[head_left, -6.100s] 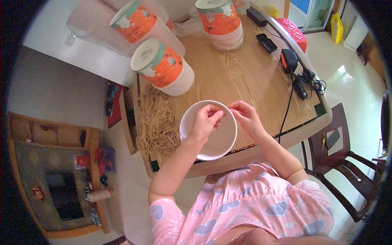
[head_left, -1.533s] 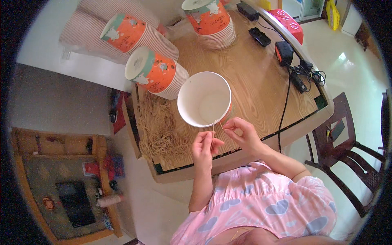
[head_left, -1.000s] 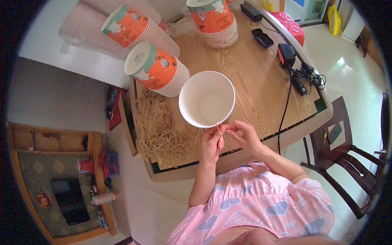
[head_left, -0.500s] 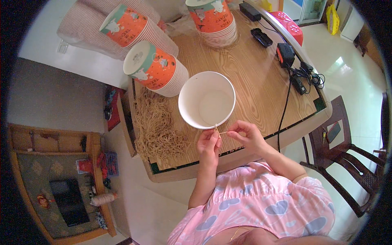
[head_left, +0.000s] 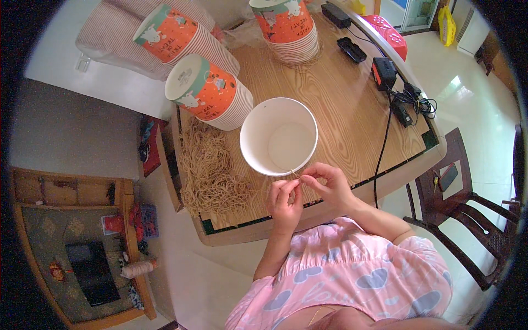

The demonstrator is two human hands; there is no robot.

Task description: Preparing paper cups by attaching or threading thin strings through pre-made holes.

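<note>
Both hands, left hand (head_left: pixel 284 199) and right hand (head_left: pixel 326 184), pinch 1 thin strand (head_left: pixel 294 175) in their fingers, right beside the white paper bowl (head_left: pixel 278 136).

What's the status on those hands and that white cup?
Left hand and right hand pinch a thin string at the cup rim. Cup upright, empty. String pile alongside.

One open white paper bowl (head_left: pixel 279 136) is counted on the surface (head_left: pixel 352 110). Three stacks of orange printed bowls are seen: two lying tilted (head_left: pixel 212 93) (head_left: pixel 181 41) and one upright (head_left: pixel 287 27). One heap of tan strands (head_left: pixel 212 173) is counted. One dark wooden chair (head_left: pixel 467 220) is seen. Two hands are counted, left (head_left: pixel 285 198) and right (head_left: pixel 327 184).
</note>
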